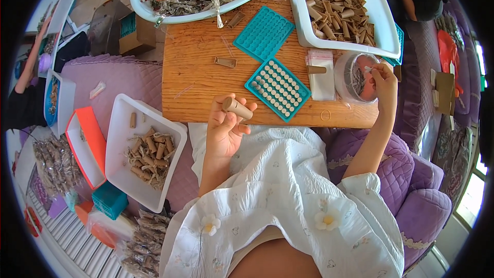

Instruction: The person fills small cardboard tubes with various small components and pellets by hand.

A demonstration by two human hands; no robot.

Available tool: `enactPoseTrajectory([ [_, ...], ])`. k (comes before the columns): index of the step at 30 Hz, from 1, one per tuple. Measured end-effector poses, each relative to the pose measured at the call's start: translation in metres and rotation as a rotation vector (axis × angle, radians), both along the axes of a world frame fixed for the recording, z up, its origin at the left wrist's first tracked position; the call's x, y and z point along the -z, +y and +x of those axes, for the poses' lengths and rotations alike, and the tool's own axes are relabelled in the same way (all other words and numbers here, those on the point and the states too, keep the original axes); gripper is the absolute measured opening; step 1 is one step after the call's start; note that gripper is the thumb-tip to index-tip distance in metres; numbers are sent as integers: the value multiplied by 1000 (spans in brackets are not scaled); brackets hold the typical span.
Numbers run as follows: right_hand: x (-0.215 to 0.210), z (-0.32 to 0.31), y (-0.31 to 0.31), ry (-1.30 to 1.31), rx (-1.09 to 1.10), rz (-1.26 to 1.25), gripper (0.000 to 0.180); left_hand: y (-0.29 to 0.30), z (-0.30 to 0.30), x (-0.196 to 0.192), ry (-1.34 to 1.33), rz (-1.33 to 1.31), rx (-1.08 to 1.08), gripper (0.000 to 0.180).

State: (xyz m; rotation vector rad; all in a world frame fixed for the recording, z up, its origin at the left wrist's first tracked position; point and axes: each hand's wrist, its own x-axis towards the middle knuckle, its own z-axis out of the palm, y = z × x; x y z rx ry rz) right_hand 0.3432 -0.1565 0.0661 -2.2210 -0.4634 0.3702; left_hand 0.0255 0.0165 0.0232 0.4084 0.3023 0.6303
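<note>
My left hand (222,136) is raised at the table's front edge, its fingers closed around a short brown cardboard tube (237,108). My right hand (385,82) is over the rim of a clear round tub (346,74), thumb and fingers pinched together. A small whitish bit shows at those fingertips, too small to name. Thin dark pieces lie inside the tub, which has a reddish bottom. Between my hands sits a teal tray (278,111) holding rows of small white round pieces; a few grey ones are at its left corner. Beyond it lies another teal tray (264,32).
Clear plastic bags (322,85) with a brown tube on top lie beside the tub. A white bin (303,25) of brown tubes and a pale basin (136,2) of shiny wrapped strands stand at the back. At my left is a white box (175,162) of strung tubes.
</note>
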Motion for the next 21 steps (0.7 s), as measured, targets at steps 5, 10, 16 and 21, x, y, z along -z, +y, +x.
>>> enactPoseTrajectory([
  [5, -2, -4, 4, 89, 109, 123, 8, 1, -1, 3, -17, -19, 6, 32],
  [10, 7, 0, 3, 63, 72, 261, 8, 2, 0, 2, 20, -57, 0, 30],
  [16, 10, -1, 3, 79, 58, 235, 10, 4, 0, 4, 44, -106, 11, 30],
  [21, 13, 2, 7, -206, -54, -205, 13, 4, 0, 6, 74, -109, 22, 28],
])
